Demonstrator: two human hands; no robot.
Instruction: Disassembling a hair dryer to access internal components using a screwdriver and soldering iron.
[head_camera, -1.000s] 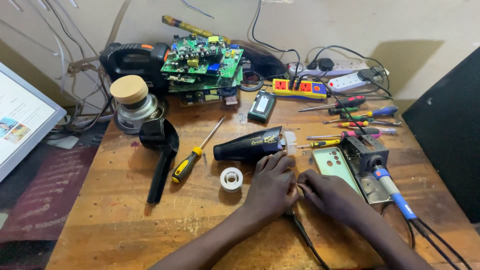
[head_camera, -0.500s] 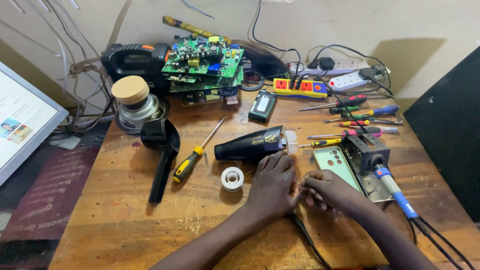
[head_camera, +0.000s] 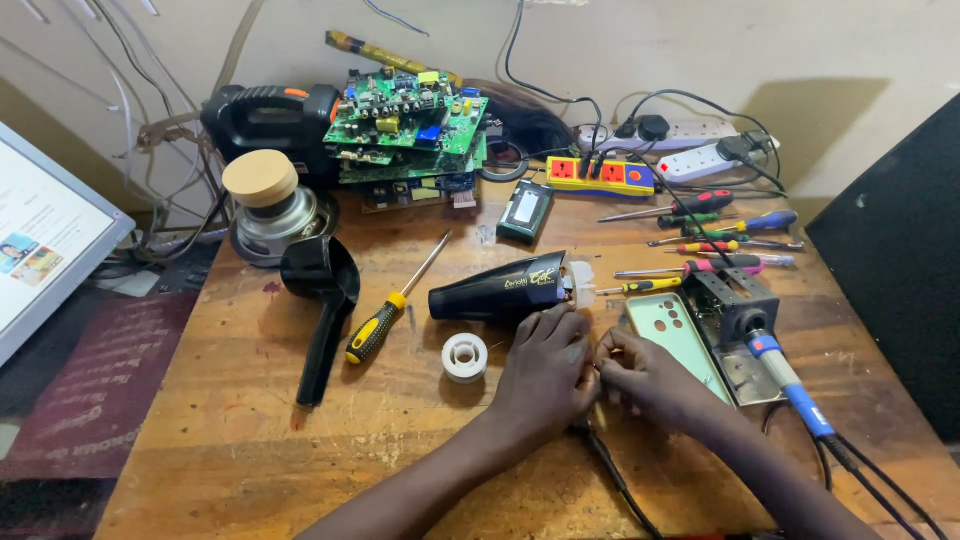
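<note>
Both hands pinch a thin wire beside the opened hair dryer.
The left hand (head_camera: 545, 365) and right hand (head_camera: 650, 375) meet fingertip to fingertip on a thin wire (head_camera: 598, 368) just below the black hair-dryer barrel (head_camera: 500, 295) on the wooden worktop (head_camera: 220, 420); its black handle shell (head_camera: 322, 300) lies apart, so reassembly looks undone.

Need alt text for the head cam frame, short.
Two bare hands, left hand and right hand, meet fingertip to fingertip over a wooden workbench, pinching something too small to identify, just below a black hair dryer body. Around them lie a yellow-handled screwdriver, a white tape roll, a soldering iron and stacked circuit boards.
</note>
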